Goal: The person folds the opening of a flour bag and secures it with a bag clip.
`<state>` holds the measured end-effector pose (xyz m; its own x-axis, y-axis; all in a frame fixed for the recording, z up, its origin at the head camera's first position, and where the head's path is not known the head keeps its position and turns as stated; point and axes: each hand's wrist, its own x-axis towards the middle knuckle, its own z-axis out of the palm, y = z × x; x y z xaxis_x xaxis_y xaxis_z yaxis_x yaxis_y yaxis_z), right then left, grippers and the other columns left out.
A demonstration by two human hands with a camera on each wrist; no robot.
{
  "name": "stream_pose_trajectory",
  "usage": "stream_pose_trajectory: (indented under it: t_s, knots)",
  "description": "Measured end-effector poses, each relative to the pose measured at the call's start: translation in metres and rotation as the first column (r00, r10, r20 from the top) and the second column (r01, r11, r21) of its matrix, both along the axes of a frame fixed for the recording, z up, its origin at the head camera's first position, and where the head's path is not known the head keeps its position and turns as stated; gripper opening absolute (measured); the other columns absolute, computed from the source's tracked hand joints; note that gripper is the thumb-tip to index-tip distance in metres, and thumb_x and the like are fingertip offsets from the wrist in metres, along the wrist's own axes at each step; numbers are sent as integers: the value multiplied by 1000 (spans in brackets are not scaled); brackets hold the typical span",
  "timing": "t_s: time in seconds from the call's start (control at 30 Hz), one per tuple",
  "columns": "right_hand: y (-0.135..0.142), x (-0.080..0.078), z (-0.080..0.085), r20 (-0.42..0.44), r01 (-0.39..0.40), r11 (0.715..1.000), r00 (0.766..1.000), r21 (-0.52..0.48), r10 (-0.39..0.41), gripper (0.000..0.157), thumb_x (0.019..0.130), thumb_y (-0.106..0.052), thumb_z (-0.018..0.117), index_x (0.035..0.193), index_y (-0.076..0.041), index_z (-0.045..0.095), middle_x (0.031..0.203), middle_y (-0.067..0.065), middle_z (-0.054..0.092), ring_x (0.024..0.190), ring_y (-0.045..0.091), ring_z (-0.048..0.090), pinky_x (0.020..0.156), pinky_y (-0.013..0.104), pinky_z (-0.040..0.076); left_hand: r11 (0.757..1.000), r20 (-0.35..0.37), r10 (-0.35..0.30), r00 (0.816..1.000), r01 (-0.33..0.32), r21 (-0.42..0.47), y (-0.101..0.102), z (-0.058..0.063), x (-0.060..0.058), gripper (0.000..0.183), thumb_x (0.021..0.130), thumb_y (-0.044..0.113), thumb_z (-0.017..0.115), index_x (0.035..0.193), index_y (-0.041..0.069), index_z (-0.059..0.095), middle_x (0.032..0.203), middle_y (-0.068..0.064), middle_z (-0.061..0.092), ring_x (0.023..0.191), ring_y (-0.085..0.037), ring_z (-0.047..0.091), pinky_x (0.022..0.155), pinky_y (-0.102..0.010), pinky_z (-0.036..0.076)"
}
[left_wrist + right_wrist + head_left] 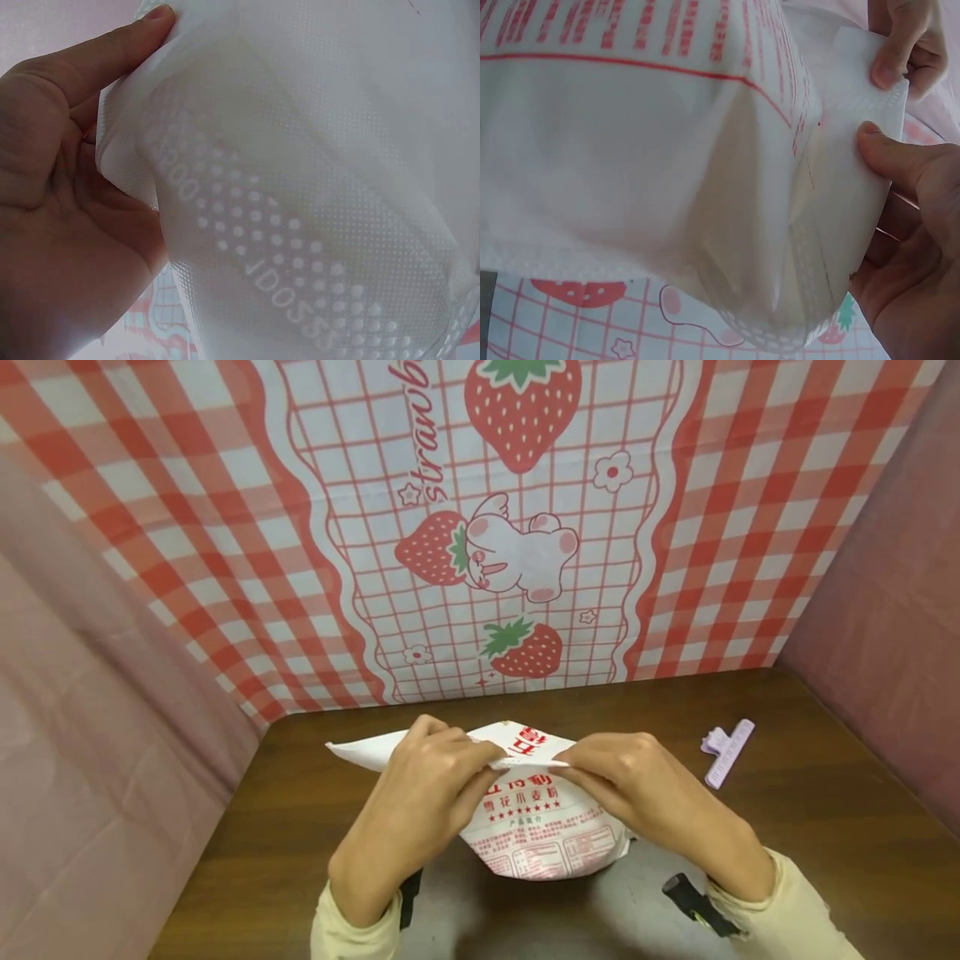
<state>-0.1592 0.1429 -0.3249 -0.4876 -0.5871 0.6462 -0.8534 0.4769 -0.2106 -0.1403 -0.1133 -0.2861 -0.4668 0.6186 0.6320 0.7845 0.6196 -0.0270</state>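
A white flour bag (536, 835) with red printing stands over the table in front of me, its top folded to a narrow edge. My left hand (438, 777) pinches that edge left of centre, thumb on the near side. On the right, my right hand (645, 789) pinches the same edge a short distance away. Close up in the left wrist view, the bag's embossed white material (315, 187) lies beside my left thumb. The right wrist view has both thumbs on the folded top, with the bag's wrinkled side (750, 202) below.
A lilac sealing clip (729, 752) lies on the brown wooden table (300, 827) to the right, beyond my right hand. A grey mat (465, 910) is under the bag. Behind the table hangs a strawberry-patterned cloth (517, 552), with pink curtains (90, 718) at the sides.
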Motion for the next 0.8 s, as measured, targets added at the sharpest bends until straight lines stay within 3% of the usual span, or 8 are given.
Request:
stream_pose_trajectory:
  t_s: [0.2, 0.53, 0.67, 0.8]
  knots:
    - [7, 0, 0, -29, 32, 999, 999, 19, -32, 6, 92, -13, 70, 96, -15, 74, 93, -10, 70, 84, 3, 65, 74, 24, 54, 1000, -2, -2, 1000, 2, -2, -2, 0, -1, 7, 86, 18, 77, 91, 14, 74, 77, 8, 69, 70, -10, 61, 77, -32, 43]
    - [36, 4, -7, -79, 169, 982, 983, 80, -163, 4, 86, -15, 76, 89, -16, 75, 86, -13, 70, 77, 1, 65, 66, 28, 55, 1000, 5, -13, 1000, 13, 4, -2, -1, -4, 9, 84, 14, 77, 93, 13, 74, 79, 8, 71, 70, -10, 60, 77, -32, 43]
    - [50, 6, -9, -34, 187, 978, 982, 95, -184, 13, 80, -11, 80, 91, -20, 77, 88, -16, 71, 79, -1, 65, 67, 23, 54, 1000, 9, -4, 1000, 4, 8, -2, -2, -5, 9, 84, 15, 78, 92, 13, 74, 77, 7, 70, 68, -10, 60, 76, -33, 44]
    - [65, 6, -6, 108, 165, 977, 978, 132, -180, 17, 81, -13, 81, 96, -22, 78, 89, -19, 71, 74, -7, 61, 65, 15, 49, 1000, 26, 16, 1000, -17, 19, -2, -1, -3, 7, 85, 16, 79, 90, 13, 74, 73, 7, 67, 66, -10, 59, 74, -32, 43]
